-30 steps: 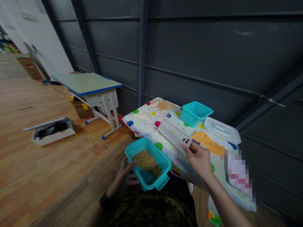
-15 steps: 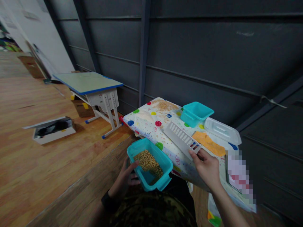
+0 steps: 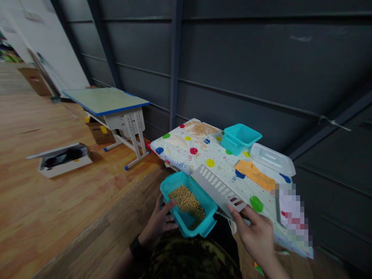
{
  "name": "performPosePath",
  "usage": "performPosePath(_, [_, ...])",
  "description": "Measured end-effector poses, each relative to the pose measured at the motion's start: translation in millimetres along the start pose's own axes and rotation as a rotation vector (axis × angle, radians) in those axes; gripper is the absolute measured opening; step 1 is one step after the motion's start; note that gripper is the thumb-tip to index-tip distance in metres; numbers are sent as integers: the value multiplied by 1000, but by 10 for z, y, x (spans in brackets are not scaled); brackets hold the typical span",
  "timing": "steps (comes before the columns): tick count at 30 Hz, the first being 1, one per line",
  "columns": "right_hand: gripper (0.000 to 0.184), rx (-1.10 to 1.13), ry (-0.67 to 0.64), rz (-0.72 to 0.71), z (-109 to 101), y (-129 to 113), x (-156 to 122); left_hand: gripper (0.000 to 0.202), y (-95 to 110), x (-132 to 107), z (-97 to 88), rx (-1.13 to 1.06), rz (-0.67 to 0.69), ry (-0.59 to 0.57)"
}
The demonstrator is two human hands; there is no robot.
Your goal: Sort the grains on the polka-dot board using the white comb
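Observation:
My left hand (image 3: 161, 221) grips the near left wall of a turquoise plastic tub (image 3: 209, 202), its thumb over the rim. Round, tan beans that look like soybeans (image 3: 186, 201) fill part of the tub, which sits at the table's front edge. Closed on the right end of a flat white slotted plastic piece (image 3: 209, 184) is my right hand (image 3: 255, 232). The slotted piece is tilted, its lower edge along the tub's far right rim; whether they touch I cannot tell. More beans (image 3: 200, 128) lie scattered at the table's far left corner, beside a pale powdery patch (image 3: 177, 142).
On the spotted tablecloth (image 3: 162, 141) stand a second turquoise tub (image 3: 232, 146), a clear lid (image 3: 273, 159) and an orange cloth (image 3: 255, 174). A blurred-out flat item lies at the right. Left are a desk (image 3: 110, 101) and an open white box (image 3: 66, 164). A dark wall rises behind.
The slotted piece in my right hand has come down and toward me, closer to the tub. The tub, held by my left hand, has shifted slightly right.

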State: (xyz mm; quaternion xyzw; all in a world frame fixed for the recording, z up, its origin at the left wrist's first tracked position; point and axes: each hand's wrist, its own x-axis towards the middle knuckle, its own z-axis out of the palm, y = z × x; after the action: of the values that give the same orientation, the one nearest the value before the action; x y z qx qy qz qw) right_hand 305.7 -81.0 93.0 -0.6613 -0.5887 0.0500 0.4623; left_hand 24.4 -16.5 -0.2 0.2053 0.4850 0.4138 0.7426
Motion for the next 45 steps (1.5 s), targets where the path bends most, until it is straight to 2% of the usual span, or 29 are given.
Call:
performPosePath(3, [49,-1,81,52,38,40,114,107,11,-11,-15,27,17,3])
performPosePath(5, [48,6,90,99,82,92,208,110,20,-9,-31,35,24,-1])
performPosePath(12, [39,118,-29,164,145,166,309,110,63,50,-114,43,34,14])
performPosePath(17, [44,45,32,154,131,175,444,107,95,83,-172,50,45,46])
performPosePath(23, [42,49,-57,103,131,122,475,106,131,57,-163,36,64,20])
performPosePath(30, [41,87,-40,139,245,81,511,103,165,62,-165,26,31,43])
performPosePath(36, [38,189,-165,161,277,106,598,107,144,72,-176,50,71,45])
performPosePath(41, [41,154,-46,134,234,200,805,101,168,82,-181,47,67,104])
performPosePath(45, [38,50,-13,53,365,245,1106,95,220,34,-146,37,64,100])
